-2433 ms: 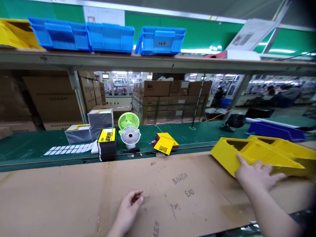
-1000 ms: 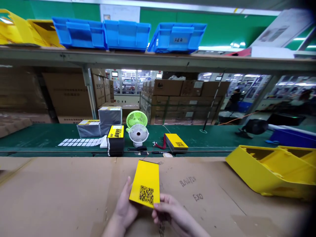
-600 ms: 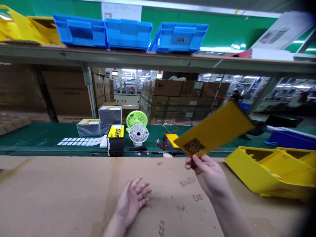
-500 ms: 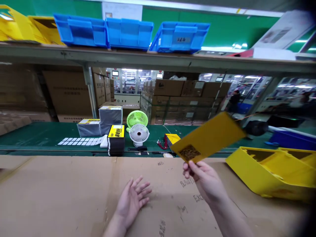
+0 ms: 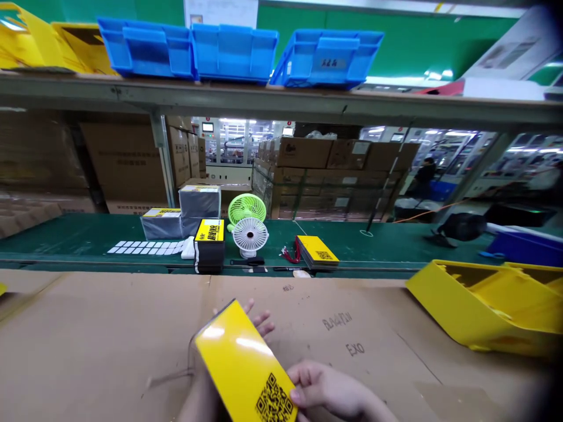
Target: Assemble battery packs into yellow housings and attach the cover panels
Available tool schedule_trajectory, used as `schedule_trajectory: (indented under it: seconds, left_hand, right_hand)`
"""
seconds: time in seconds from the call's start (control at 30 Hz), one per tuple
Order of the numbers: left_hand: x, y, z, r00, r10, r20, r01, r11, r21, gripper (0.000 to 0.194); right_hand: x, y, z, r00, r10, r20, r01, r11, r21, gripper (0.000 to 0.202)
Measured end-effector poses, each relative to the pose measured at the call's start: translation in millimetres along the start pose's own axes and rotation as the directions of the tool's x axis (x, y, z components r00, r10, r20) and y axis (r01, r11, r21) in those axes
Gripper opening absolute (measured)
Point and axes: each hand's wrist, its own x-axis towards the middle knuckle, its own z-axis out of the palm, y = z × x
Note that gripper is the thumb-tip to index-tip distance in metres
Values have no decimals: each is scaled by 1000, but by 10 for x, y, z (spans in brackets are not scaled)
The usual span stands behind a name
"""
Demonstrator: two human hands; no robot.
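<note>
My right hand [image 5: 323, 390] grips a flat yellow card [image 5: 237, 357] by its lower right edge, thumb on top beside a black printed QR code. The card's glossy face is tilted up towards me, and a dark edge shows along its top left. Behind the card is my left hand [image 5: 263, 322], its fingers apart; the palm is hidden, so I cannot tell whether it touches the card. A thin, blurred dark cord [image 5: 171, 375] sticks out to the left of the card. Beneath both hands lies a cardboard sheet [image 5: 109, 340] with handwriting on it.
A stack of similar yellow cards [image 5: 314, 249] and red wires [image 5: 290, 253] lie behind. Left of them stand a white fan [image 5: 250, 234], a green fan [image 5: 246, 205] and a black-and-yellow box stack [image 5: 210, 249]. A yellow bin [image 5: 461, 316] is at right. Blue bins [image 5: 235, 55] line the shelf above.
My right hand has brought the yellow card down and left, from above the bench to in front of my left hand. The card stack behind is now uncovered.
</note>
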Motion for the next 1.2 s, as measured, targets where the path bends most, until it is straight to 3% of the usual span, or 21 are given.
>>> schedule_trajectory:
  seconds: [0.1,0.17,0.27,0.4,0.53,0.67,0.73,0.77,0.83,0.87,0.9,1.0,1.2]
  left_hand:
    - [55,79,-72,999,34,7,-34,997,-63,115]
    - [50,78,-65,999,42,-8,-43,997,-65,112]
    - [-18,17,9,995,89,-42,-91,995,-44,88]
    - [-101,-25,125,995,67,-79,-75,991,-106,63]
    - [-148,6,150,985,172,13,-168,973,-157,78]
    - [-182,0,100,979,188,82,-182,981,-71,87]
    - [-182,-23,80,985,150,81,-147,988,-45,78]
    - [-179,-40,73,988,132,75,-129,991,-38,72]
    - [-171,-85,58,994,91,56,-89,996,-29,64]
    - [-168,-112,48,997,67,48,-66,998,-25,60]
    - [-167,-139,36,998,41,37,-40,999,-17,56]
    - [-175,-201,1,1000,-15,7,15,1000,11,47]
    - [-201,-191,10,1000,27,-7,-27,999,21,58]
  right_hand:
    - [41,14,-66,994,-32,-107,31,999,-17,38]
    - [58,-4,-97,973,-91,-212,88,996,-22,36]
    - [86,-42,-108,931,-158,-331,159,987,-22,35]
    - [140,-38,-105,891,-130,-435,174,983,62,36]
    - [141,12,-120,889,-94,-449,159,981,108,36]
    - [124,9,-144,940,25,-340,-21,1000,16,37]
    - [160,-44,-147,880,4,-474,-66,991,-115,34]
    - [192,-86,-143,808,-64,-586,-72,976,-206,35]
    - [273,-194,-117,618,-252,-745,-98,915,-390,41]
    - [316,-254,-93,550,-334,-765,-117,877,-467,43]
    - [359,-313,-62,518,-396,-758,-134,838,-530,44]
    - [468,-456,56,503,-521,-689,-169,723,-670,40]
    - [587,-527,218,435,-709,-556,-247,499,-830,30]
